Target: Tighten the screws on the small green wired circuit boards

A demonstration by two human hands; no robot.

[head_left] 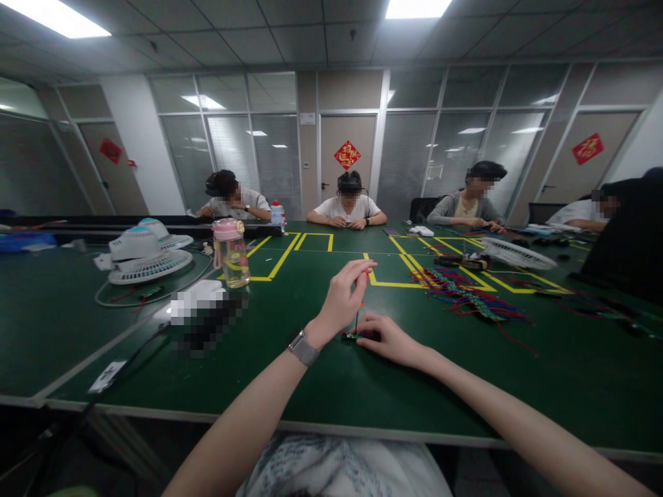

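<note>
An upright screwdriver with an orange-red handle (362, 304) is gripped near its top by my left hand (344, 293), which wears a grey watch. Its thin dark shaft points down onto a small green circuit board (351, 336) on the table. My right hand (388, 338) is closed on the right side of that board, with thumb and index finger at its edge. The fingers partly hide the board, so its details cannot be made out.
On the green table (311, 386), a pink-lidded bottle (231, 255) and white fan parts (150, 259) stand left. A pile of wired circuit boards (466, 297) lies right, near a fan grille (518, 253). Several people sit across the table.
</note>
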